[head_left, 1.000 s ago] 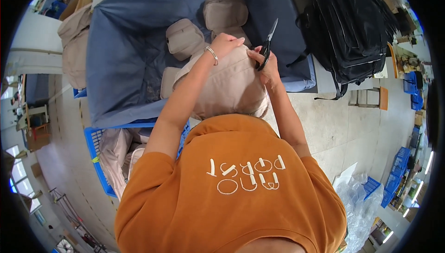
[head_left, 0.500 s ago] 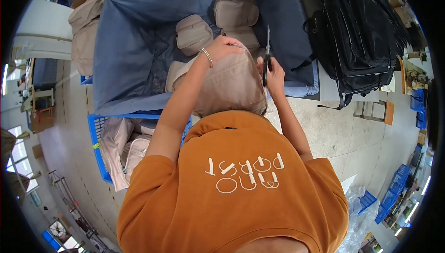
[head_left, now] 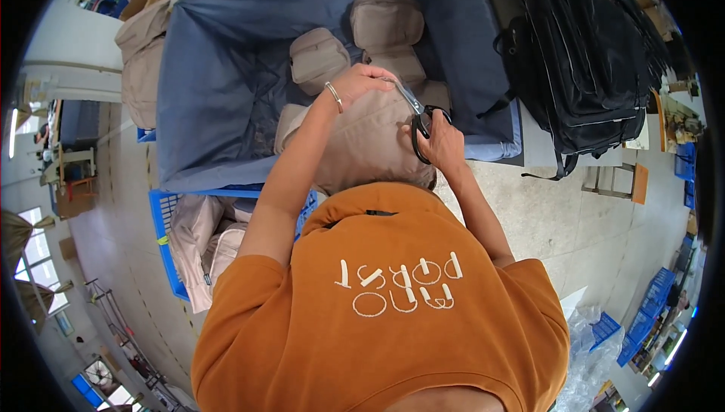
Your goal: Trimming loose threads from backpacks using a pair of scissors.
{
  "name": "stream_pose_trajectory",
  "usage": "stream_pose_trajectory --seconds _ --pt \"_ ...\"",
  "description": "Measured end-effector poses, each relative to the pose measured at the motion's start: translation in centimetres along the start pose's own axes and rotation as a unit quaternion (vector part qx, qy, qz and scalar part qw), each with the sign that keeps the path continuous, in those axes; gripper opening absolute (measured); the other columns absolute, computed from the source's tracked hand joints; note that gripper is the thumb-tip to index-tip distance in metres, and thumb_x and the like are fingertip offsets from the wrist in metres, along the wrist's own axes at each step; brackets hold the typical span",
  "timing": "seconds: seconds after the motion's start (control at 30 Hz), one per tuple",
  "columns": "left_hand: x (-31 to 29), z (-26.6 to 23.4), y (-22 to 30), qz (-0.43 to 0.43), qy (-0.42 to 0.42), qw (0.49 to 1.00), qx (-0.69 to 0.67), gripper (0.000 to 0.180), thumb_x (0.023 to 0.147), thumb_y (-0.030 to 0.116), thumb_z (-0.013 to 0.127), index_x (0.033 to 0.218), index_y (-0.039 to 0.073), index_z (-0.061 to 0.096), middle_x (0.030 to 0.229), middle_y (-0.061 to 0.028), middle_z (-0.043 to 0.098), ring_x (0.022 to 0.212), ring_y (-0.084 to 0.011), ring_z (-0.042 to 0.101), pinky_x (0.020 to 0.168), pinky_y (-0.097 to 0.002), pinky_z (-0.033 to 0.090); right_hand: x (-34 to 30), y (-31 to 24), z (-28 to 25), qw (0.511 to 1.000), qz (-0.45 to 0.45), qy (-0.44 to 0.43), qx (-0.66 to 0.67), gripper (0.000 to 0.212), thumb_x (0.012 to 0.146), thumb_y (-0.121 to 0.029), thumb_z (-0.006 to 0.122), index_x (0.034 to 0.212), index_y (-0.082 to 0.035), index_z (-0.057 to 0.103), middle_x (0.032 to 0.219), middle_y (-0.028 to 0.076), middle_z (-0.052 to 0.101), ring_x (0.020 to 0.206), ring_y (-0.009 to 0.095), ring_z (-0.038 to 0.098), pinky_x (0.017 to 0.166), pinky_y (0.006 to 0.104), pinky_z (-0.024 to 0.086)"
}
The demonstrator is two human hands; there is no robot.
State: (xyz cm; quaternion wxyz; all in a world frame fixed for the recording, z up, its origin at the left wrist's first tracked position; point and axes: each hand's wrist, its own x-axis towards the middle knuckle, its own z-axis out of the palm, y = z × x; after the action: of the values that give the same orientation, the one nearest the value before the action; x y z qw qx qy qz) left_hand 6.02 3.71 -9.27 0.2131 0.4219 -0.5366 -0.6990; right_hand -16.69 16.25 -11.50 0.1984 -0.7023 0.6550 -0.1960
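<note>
A beige fabric bag (head_left: 370, 136) lies against my front at the near rim of a blue-lined bin. My left hand (head_left: 364, 82) is closed on the bag's upper edge, a bracelet round the wrist. In my right hand (head_left: 442, 142) are black-handled scissors (head_left: 419, 121), their fingers through the loops. The blades point up and left, with the tips right by my left fingertips at the edge of the bag. Whether the blades touch thread or cloth is too small to tell.
Inside the blue-lined bin (head_left: 215, 72) lie several beige pouches (head_left: 387, 23). Black backpacks (head_left: 585, 64) are piled at the right. A blue crate (head_left: 168, 238) with beige bags (head_left: 198, 234) stands at the lower left. Another beige bag (head_left: 143, 64) rests left of the bin.
The scissors have swung from upright beside the bag to a leftward tilt, their tips now at my left fingers. My right hand has turned and dropped slightly; my left still grips the bag.
</note>
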Motion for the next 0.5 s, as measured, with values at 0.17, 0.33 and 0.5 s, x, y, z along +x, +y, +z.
stream_pose_trajectory --seconds 0.17,0.33,0.5 --pt "0.1 -0.3 0.0 -0.009 -0.004 1.0 0.0 0.028 0.087 0.015 0.069 0.112 0.003 0.07 0.107 -0.0042 0.069 0.106 -0.0128 0.058 0.097 -0.0268 0.041 0.4 -0.4 -1.1 0.998 -0.026 0.015 -0.055 0.063 0.081 -0.061 0.065 0.088 -0.001 0.047 0.071 0.022 0.063 0.067 0.039 0.065 0.06 0.0477 0.051" --pt "0.2 -0.2 0.1 -0.011 -0.015 1.0 -0.009 0.029 0.087 0.016 0.068 0.113 0.003 0.069 0.108 -0.0035 0.069 0.107 -0.0126 0.057 0.099 -0.0273 0.04 -0.2 0.1 -1.1 0.994 -0.055 0.028 -0.09 0.065 0.082 -0.062 0.065 0.09 0.0 0.048 0.072 0.021 0.064 0.067 0.04 0.065 0.057 0.0456 0.051" --pt "0.4 -0.4 0.0 -0.03 -0.021 0.999 -0.012 0.029 0.086 0.016 0.069 0.112 0.004 0.069 0.107 -0.0021 0.069 0.106 -0.0124 0.057 0.099 -0.0271 0.04 -0.3 0.8 -0.2 0.998 -0.041 0.006 -0.05 0.06 0.085 -0.059 0.065 0.09 -0.001 0.048 0.068 0.02 0.064 0.064 0.039 0.065 0.054 0.0446 0.05"
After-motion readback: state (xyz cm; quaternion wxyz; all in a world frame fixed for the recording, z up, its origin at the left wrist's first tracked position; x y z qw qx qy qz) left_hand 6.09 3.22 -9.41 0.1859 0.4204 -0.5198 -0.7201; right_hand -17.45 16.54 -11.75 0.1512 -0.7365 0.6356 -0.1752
